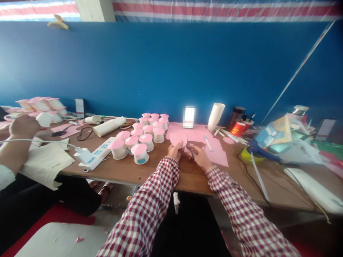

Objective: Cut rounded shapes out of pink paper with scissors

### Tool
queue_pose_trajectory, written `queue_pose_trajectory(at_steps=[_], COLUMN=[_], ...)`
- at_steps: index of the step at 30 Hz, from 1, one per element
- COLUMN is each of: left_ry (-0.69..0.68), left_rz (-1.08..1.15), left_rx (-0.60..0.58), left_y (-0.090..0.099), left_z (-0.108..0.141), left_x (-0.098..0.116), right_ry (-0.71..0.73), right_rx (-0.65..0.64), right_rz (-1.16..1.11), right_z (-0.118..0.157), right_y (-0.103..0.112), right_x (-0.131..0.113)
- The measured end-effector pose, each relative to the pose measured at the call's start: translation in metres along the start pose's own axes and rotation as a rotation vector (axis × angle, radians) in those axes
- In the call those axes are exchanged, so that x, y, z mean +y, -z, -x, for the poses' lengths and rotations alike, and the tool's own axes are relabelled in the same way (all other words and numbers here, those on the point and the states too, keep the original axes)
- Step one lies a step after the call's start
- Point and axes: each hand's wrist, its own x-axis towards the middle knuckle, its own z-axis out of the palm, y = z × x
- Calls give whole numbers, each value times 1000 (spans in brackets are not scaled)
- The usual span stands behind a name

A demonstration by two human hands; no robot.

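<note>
My left hand (175, 151) pinches the lower edge of a round pink paper piece (179, 139) above the brown table. Close to its right, my right hand (198, 156) is closed around dark-handled scissors (190, 151), whose tips point toward the pink paper. Behind both hands lie pink paper sheets (198, 132), with a white stick-like tool (208, 144) on them. Left of my hands stand several white paper cups (141, 158) topped with pink discs. A small pink disc (228, 140) lies on the table to the right.
At the left, another person's hand (25, 125) holds a white cup near more pink-topped cups. A power strip (98, 153), paper rolls (109, 126) and a lit phone (189, 117) are on the table. Red cups (237, 129), a glue gun (264, 152) and plastic bags stand at the right.
</note>
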Motion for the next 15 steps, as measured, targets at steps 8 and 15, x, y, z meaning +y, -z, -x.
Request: queue_pose_trajectory(at_steps=[8, 15], left_ry=[0, -2], left_rz=[-3, -8], left_rx=[0, 2], left_y=[-1, 0], left_z=[1, -1], left_x=[1, 0], right_ry=[-6, 1], right_rx=[4, 5], right_rz=[-2, 6], right_z=[-1, -4], right_y=[0, 1], right_x=[1, 7])
